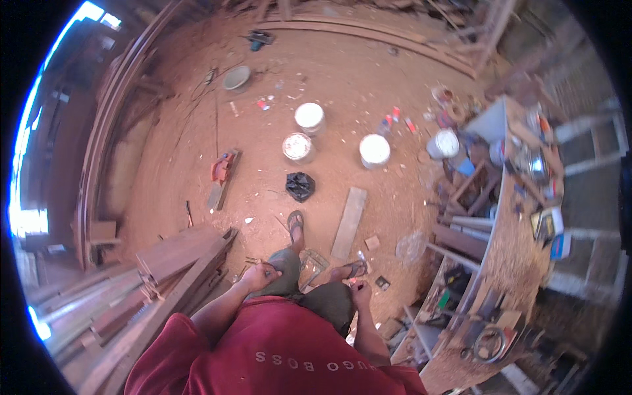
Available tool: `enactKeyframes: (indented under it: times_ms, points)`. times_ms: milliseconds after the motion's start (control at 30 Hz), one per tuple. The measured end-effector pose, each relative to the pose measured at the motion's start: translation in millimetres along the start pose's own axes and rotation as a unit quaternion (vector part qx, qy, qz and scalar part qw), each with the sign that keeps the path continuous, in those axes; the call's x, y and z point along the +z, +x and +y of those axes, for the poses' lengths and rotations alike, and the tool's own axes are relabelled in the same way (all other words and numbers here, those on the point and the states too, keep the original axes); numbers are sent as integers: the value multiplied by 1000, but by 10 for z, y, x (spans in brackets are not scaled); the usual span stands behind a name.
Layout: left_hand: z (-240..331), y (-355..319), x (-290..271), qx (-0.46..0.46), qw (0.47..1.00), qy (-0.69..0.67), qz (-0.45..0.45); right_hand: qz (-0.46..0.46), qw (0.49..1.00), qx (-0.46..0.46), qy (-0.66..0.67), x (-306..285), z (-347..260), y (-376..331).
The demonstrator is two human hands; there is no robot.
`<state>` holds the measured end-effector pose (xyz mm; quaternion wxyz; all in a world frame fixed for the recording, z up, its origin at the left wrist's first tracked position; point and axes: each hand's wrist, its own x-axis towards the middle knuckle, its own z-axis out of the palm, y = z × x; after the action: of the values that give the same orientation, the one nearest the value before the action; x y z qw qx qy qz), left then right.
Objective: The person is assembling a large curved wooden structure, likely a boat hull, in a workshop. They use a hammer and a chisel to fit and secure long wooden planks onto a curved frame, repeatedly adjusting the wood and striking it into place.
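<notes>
My left hand (262, 275) is at my left thigh, its fingers curled together; what they hold, if anything, is too small to tell. Beside my right thigh hangs my right hand (360, 293), closed, with the inside of the fingers hidden. My sandalled feet are apart on the dusty floor, the left one ahead. A black plastic bag (300, 187) lies just beyond my left foot. Ahead and right of that foot is a flat wooden board (349, 222). Further off stand white-topped buckets, among them one (374, 151) to the right and one (310, 116) further away.
Stacked timber (178, 260) lies close on my left. A cluttered workbench (520, 263) runs along the right, with tools and wood pieces on and under it. An orange-red power tool (222, 170) rests on the floor ahead left, and a basin (236, 78) sits beyond it.
</notes>
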<state>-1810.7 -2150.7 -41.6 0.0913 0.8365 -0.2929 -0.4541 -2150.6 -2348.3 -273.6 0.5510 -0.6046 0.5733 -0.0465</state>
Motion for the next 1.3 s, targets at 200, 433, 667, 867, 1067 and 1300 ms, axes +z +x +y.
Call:
enactKeyframes:
  times_ms: [200, 433, 667, 867, 1067, 1300]
  points:
    - [-913, 67, -351, -57, 989, -131, 30, 40, 994, -103, 3, -564, -1427, 1379]
    - [-2150, 823, -1549, -57, 969, -206, 123, 267, 950, -96, -132, -264, -3398, 1810]
    - [-3105, 835, -2781, -136, 850, -373, 346, 3, 949, -210, -235, 2373, -4180, 1909]
    - [-3763, 739, -2520, -273, 846, -320, 329, -231, 829, -386, -331, 4012, -4803, 2201]
    - [-4127, 981, -2202, -333, 829, -391, 220, -287, 838, -295, -358, 4774, -5568, 3386]
    - [-4453, 2045, -3432, -360, 747, -484, 281, -295, 795, -175, -500, 5969, -7175, 4832]
